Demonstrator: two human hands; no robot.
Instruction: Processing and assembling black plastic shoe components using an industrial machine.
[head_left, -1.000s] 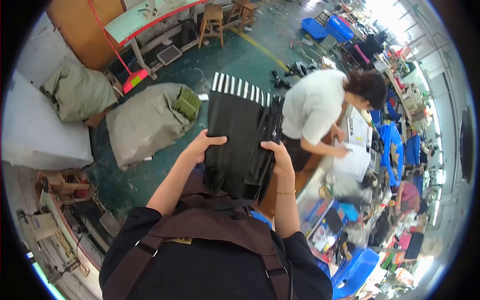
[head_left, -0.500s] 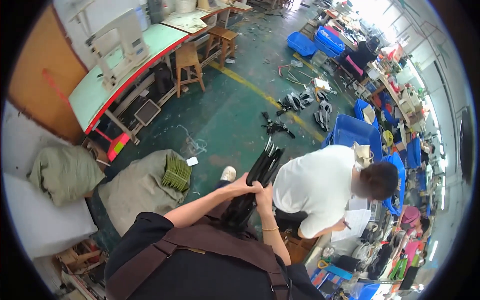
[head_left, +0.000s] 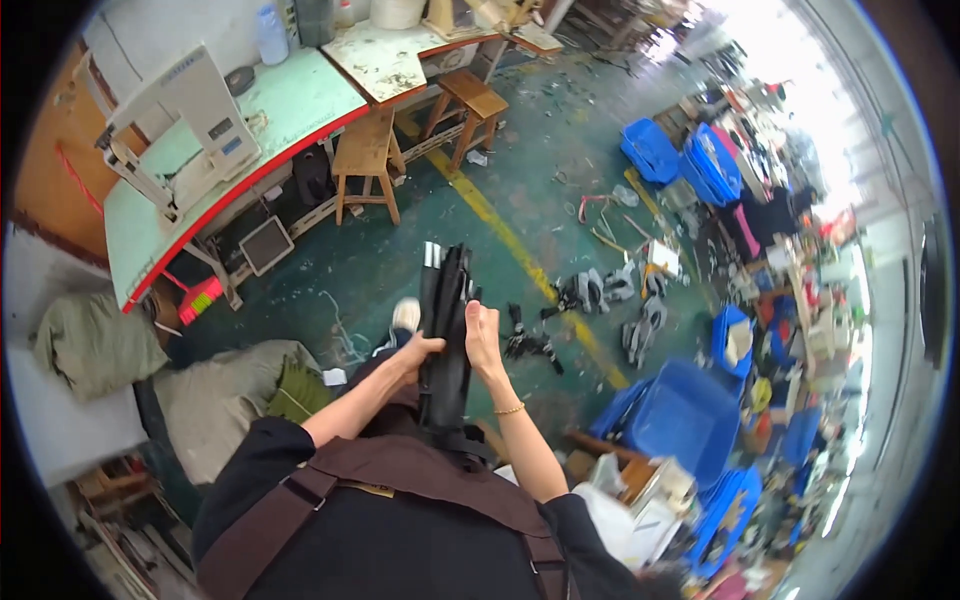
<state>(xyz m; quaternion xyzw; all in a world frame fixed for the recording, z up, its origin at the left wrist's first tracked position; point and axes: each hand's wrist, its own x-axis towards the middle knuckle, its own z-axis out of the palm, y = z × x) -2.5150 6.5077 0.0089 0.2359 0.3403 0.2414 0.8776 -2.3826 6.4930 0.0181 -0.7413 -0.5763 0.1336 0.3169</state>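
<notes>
Bundle (head_left: 447, 335) — black, narrow from this angle, and made of several layers — sits near the middle of the frame, between the two hands. The left hand (head_left: 416, 353) pinches its left edge, thumb laid across the front and fingers out of sight behind. The right hand (head_left: 484, 338) is at the right edge, thumb upward and fingers folded; whether it clamps every layer or merely rests against them, I cannot tell. To hold it well, I would press evenly from both sides and keep the layers lined up, since the loose upper ends, white strips (head_left: 431, 256) among them, look liable to fan out or slip.

As for what is unclear: at lower left, the big sack (head_left: 215, 400) is partly covered by the left arm. The bundle's lower end runs down against the dark clothing, so its limit is hard to trace. Right of centre, the grey pieces (head_left: 598, 290) on the floor are too jumbled to name. At lower right, clutter beside the blue tub (head_left: 690, 420) is blurred — some cut off by the frame's dark rim.
</notes>
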